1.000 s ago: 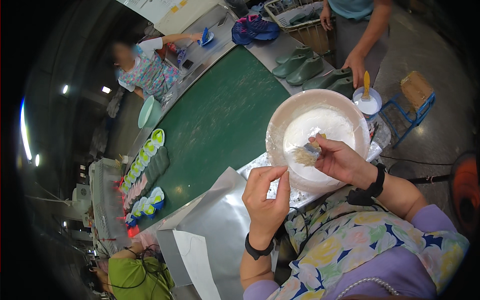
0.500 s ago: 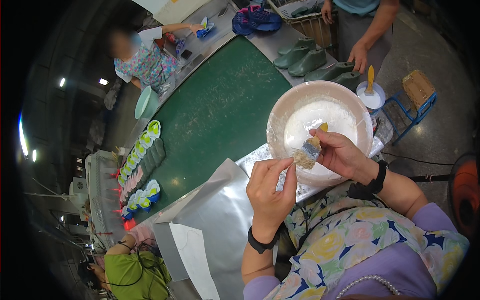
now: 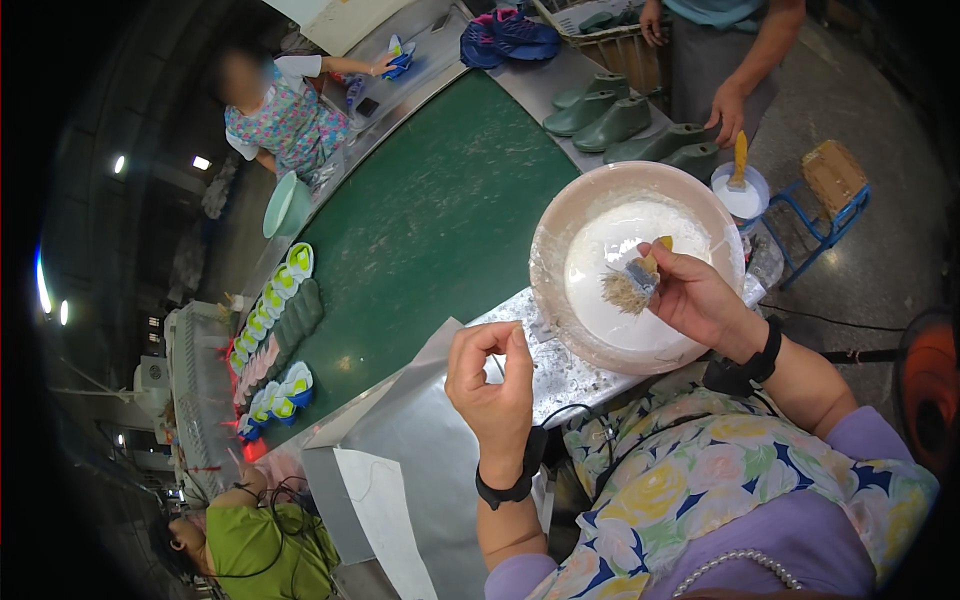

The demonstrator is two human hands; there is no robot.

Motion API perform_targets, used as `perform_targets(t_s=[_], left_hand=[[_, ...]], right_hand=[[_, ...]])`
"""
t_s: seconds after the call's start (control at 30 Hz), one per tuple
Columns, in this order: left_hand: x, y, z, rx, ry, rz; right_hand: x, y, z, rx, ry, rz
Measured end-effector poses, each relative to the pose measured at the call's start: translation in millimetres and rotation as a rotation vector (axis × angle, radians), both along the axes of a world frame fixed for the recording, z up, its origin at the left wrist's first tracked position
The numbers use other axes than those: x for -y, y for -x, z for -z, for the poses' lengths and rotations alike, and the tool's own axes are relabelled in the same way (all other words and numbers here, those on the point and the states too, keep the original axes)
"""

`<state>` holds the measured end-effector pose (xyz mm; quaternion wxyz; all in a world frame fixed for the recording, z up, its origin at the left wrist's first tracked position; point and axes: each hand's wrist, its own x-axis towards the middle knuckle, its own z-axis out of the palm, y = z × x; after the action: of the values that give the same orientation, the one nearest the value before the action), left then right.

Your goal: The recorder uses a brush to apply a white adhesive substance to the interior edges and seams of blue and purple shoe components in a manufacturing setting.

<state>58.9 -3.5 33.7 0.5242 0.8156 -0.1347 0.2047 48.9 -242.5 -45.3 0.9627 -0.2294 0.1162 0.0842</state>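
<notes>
My right hand (image 3: 703,305) grips a paintbrush (image 3: 630,287) with a yellow handle, a grey metal band and splayed, tan bristles. The brush is over a wide pinkish basin (image 3: 560,225) that holds white liquid (image 3: 600,255); its bristles point toward my left. Apart from the brush, my left hand (image 3: 492,390) is raised over the grey sheet left of the basin. Its thumb and index finger are pinched together, and whatever may be between them is too small to make out.
A green work surface (image 3: 430,190) runs from the basin to shoe uppers (image 3: 265,310) on the left. Dark green shoe lasts (image 3: 612,122) stand behind the basin, beside a co-worker's hand (image 3: 727,110). A small white bucket (image 3: 738,200) holds another brush. A grey sheet (image 3: 420,430) lies in front.
My left hand has drawn away from the bristles, moving left and slightly down. My right hand has shifted the brush slightly right and up over the basin.
</notes>
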Motion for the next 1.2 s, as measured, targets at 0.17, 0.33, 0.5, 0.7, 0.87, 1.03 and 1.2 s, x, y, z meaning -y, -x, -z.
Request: perform_targets(t_s=[0.17,0.33,0.5,0.7,0.87,1.03,1.2], left_hand=[[13.5,7.2,0.7,0.067,-0.084,0.151],[21.7,10.0,-5.0,0.134,-0.11,0.226],[25.3,11.7,-5.9,0.142,-0.125,0.245],[25.6,10.5,1.7,0.14,-0.151,0.25],[23.8,6.3,15.4,0.195,-0.19,0.218],[16.3,4.9,14.8,0.218,-0.197,0.112],[25.7,7.5,18.5,0.307,-0.273,0.155]], right_hand=[[-14.9,-2.5,-10.6,-0.149,-0.107,-0.057],[-16.5,-1.4,-11.8,-0.179,-0.077,-0.063],[-18.2,0.8,-6.1,-0.182,-0.03,-0.058],[-22.2,4.2,-16.7,-0.143,0.063,-0.058],[-18.4,3.7,-11.0,-0.084,0.163,-0.025],[-17.0,4.9,-19.9,0.109,0.345,0.147],[-18.9,6.8,-25.0,0.234,0.556,0.263]])
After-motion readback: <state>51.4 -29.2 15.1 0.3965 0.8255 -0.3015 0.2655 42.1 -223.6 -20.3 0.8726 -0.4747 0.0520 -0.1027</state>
